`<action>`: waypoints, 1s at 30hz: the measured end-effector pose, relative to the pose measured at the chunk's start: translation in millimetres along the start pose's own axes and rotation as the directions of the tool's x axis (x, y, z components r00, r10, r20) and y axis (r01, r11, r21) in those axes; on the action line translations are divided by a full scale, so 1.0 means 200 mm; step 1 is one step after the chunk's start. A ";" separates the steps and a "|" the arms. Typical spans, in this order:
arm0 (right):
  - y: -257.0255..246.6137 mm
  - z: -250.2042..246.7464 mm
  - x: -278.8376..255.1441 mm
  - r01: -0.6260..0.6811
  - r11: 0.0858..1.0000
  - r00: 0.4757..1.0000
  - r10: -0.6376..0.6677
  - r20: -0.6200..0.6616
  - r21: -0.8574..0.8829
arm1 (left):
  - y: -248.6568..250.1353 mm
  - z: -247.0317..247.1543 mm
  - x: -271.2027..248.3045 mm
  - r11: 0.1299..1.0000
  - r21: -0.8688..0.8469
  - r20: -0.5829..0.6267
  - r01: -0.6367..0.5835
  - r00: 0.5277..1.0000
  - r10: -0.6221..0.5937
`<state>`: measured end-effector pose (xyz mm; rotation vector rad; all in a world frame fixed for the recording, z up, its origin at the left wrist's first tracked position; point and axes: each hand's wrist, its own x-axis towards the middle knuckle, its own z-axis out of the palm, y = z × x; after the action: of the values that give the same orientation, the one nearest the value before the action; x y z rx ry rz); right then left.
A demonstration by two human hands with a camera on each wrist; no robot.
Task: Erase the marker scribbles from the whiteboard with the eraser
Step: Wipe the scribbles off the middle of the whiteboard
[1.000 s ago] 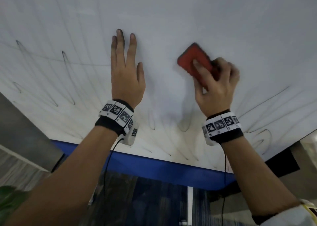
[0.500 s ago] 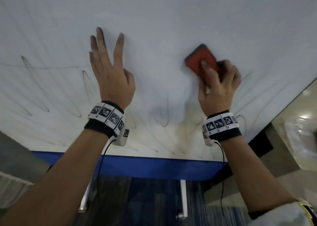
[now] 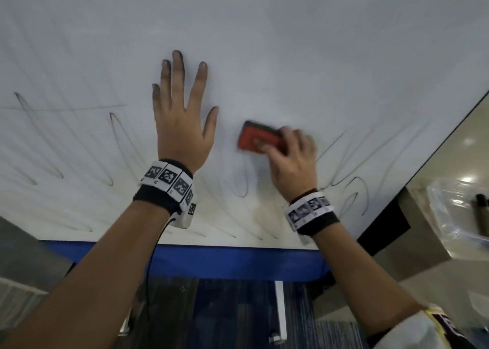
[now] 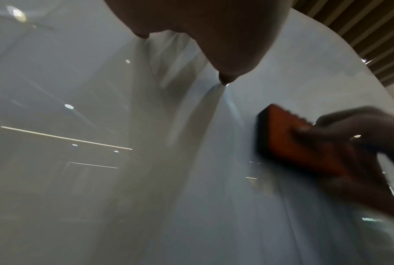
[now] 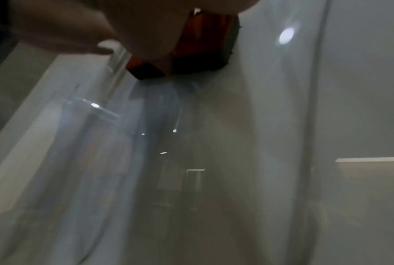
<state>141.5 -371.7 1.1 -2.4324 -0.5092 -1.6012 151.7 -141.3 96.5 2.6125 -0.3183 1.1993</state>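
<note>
A white whiteboard [image 3: 264, 44] fills the head view, with thin black marker loops [image 3: 116, 147] across its lower part and more scribbles [image 3: 352, 189] at the lower right. My right hand [image 3: 291, 160] grips a red eraser [image 3: 258, 139] with a black felt face and presses it on the board. The eraser [image 4: 300, 143] shows at the right of the left wrist view, and the eraser [image 5: 203, 41] sits at the top of the right wrist view, blurred. My left hand [image 3: 182, 118] lies flat on the board with fingers spread, just left of the eraser.
A blue strip [image 3: 211, 261] runs under the board's lower edge. At the right, past the board's edge, stands a grey surface with a clear plastic bag [image 3: 455, 211] and a dark marker-like thing [image 3: 481, 211]. Dark flooring lies below.
My right hand has swept the eraser down and left, now lying close to the left hand. The left hand has settled flat on the board with all fingers spread.
</note>
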 end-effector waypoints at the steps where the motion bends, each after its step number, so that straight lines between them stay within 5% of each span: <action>1: 0.11 -0.06 0.03 -0.092 0.996 0.994 0.092 -0.053 -0.005 | -0.01 0.00 0.00 1.000 0.002 -0.002 -0.004 1.000 0.004; 2: 0.22 -0.13 0.04 -0.235 0.972 0.964 0.234 -0.127 0.004 | 0.00 0.01 -0.01 1.000 0.001 -0.001 -0.002 1.000 0.002; 4: 0.42 -0.27 0.08 -0.493 0.867 0.820 0.493 -0.292 0.079 | 0.02 0.02 -0.02 1.000 -0.009 0.012 0.025 1.000 -0.025; 6: 0.48 -0.33 0.13 -0.627 0.752 0.654 0.650 -0.388 0.203 | 0.06 0.03 -0.02 0.997 -0.033 0.036 0.065 0.997 -0.063; 8: 0.41 -0.27 0.18 -0.674 0.678 0.547 0.725 -0.418 0.293 | 0.10 0.04 -0.03 0.994 -0.052 0.047 0.098 0.994 -0.095; 9: 0.32 -0.22 0.19 -0.668 0.680 0.555 0.725 -0.408 0.301 | 0.12 0.04 -0.04 0.992 -0.056 0.050 0.113 0.993 -0.110; 10: 0.22 -0.16 0.17 -0.633 0.723 0.621 0.688 -0.375 0.277 | 0.13 0.05 -0.05 0.991 -0.053 0.053 0.125 0.991 -0.122; 13: -0.07 0.00 0.02 -0.301 0.947 0.941 0.314 -0.127 0.112 | 0.13 0.07 -0.06 0.992 -0.017 0.049 0.128 0.991 -0.127; 15: -0.08 0.03 -0.06 -0.093 0.994 0.996 0.093 -0.003 0.058 | 0.12 0.08 -0.07 0.993 -0.006 0.044 0.121 0.992 -0.120; 18: 0.08 -0.04 -0.03 -0.022 1.000 0.999 0.022 0.025 0.010 | 0.11 0.10 -0.08 0.993 -0.001 0.032 0.120 0.992 -0.120; 23: 0.44 -0.27 -0.06 -0.361 0.931 0.921 0.366 -0.135 0.055 | 0.12 0.12 -0.09 0.991 -0.028 0.014 0.128 0.992 -0.128; 30: 0.77 -0.46 -0.04 -0.714 0.640 0.526 0.758 -0.385 0.284 | 0.14 0.13 -0.10 0.989 -0.035 0.009 0.141 0.990 -0.141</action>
<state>119.4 -547.3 35.2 -1.6590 0.4933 -1.5847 149.5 -173.2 68.2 2.5612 -0.1510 1.1275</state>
